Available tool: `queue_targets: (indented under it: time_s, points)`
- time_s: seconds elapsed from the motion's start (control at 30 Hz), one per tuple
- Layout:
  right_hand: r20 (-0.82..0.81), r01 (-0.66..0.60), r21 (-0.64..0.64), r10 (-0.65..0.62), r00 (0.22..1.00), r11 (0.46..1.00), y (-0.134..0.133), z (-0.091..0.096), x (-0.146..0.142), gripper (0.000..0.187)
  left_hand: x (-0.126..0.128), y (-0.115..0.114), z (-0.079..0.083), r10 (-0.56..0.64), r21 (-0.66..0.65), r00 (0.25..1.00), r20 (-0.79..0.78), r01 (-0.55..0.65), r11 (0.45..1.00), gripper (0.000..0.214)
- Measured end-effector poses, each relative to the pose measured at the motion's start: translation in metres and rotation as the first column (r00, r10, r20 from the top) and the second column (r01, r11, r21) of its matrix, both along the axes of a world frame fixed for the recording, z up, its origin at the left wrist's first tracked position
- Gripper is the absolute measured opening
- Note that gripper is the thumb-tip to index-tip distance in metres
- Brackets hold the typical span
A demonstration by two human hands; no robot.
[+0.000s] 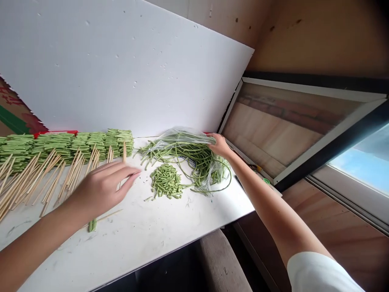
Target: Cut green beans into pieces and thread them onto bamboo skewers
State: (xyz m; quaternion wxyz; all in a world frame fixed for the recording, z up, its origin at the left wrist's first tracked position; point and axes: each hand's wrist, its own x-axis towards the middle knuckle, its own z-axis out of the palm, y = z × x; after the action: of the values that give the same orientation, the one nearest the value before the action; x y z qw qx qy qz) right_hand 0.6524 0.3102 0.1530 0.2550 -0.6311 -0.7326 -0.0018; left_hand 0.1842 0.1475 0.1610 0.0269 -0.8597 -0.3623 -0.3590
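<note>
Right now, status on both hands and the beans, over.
Left hand open, beside the bamboo skewers. Right hand on the plastic bag over long green beans. Cut bean pieces piled between the hands.

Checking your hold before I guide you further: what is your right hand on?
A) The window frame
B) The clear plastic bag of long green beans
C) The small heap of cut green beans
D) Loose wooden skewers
B. The right hand is at the end of the clear plastic bag that lies over the long green beans.
</note>
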Motion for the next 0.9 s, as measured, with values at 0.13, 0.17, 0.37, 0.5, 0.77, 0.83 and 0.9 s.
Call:
queue_targets:
  time_s: [0.13,0.17,0.37,0.5,0.77,0.83,0.9]
  points:
    - [0.015,-0.007,-0.026,0.007,1.000,1.000,-0.014,0.003,-0.011,0.054,0.105,0.090,0.027,-0.074,-0.101,0.983,-0.170,0.057,0.993,0.028]
    - [0.016,0.016,-0.027,-0.016,1.000,1.000,-0.016,0.003,-0.015,0.050,0.129,0.110,0.031,-0.074,-0.137,0.973,-0.218,0.045,0.990,0.027]
    - [-0.059,0.208,0.039,-0.205,0.977,0.977,-0.020,-0.008,-0.035,0.024,0.224,0.186,0.022,-0.023,-0.170,0.908,-0.419,-0.054,0.984,0.026]
    - [-0.006,0.238,0.034,-0.238,0.971,0.971,-0.016,-0.014,-0.037,0.012,0.249,0.200,0.008,-0.022,-0.166,0.853,-0.522,-0.077,0.983,0.021]
    - [0.093,0.208,-0.023,-0.205,0.974,0.978,-0.005,-0.022,-0.003,0.068,0.264,0.213,0.002,-0.050,-0.163,0.781,-0.623,-0.067,0.984,0.019]
    - [0.079,0.229,-0.031,-0.226,0.971,0.973,-0.011,-0.024,0.000,0.079,0.265,0.216,0.002,-0.050,-0.152,0.767,-0.640,-0.062,0.986,0.020]
    - [0.096,0.244,-0.025,-0.240,0.966,0.970,-0.021,-0.026,-0.002,0.090,0.265,0.220,0.005,-0.047,-0.138,0.761,-0.647,-0.056,0.989,0.021]
